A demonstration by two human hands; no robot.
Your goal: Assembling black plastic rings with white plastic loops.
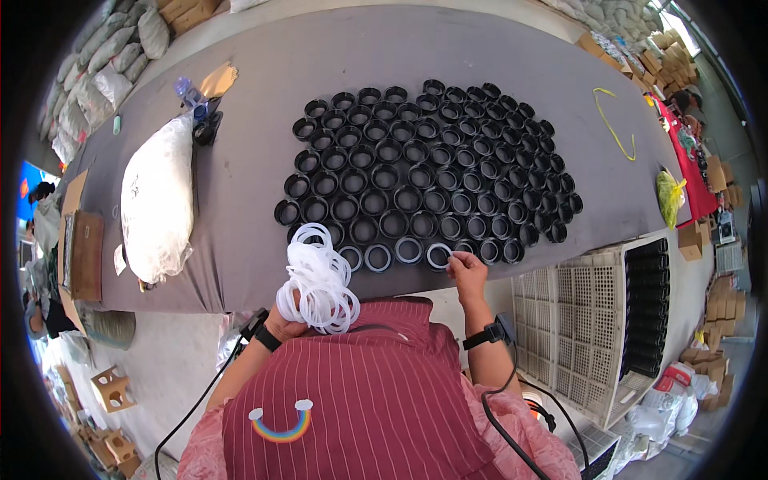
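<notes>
Grey covering spans the worktop point(256, 168), which carries a dense field of black round caps point(432, 172) standing open side up in close, touching rows. The caps in the nearest row, at the worktop's front edge, each show a white sealing ring point(408, 250) seated inside; the caps in the rows behind appear dark and unfilled. The right hand point(466, 268) reaches to the front row, its fingers point(456, 258) pinched narrow on the edge of a white ring point(438, 255) that lies in a cap of that row. The left hand point(282, 324) is raised near the chest, just short of the worktop's front edge, with its fingers closed around a thick bundle of loose white rings point(318, 280); the fingers themselves are largely hidden behind the bundle. Both wrists wear black straps, and dark cables run down from them along the forearms. A large white plastic bag point(158, 196), full and tied, lies on the left part of the worktop, well apart from the caps. A clear bottle point(190, 94) stands beyond the bag near the far edge. A yellow cord point(612, 124) lies on the right part of the worktop. A white slotted plastic crate point(592, 328) sits to the person's right, below the worktop edge, with stacked black caps along its right side.
</notes>
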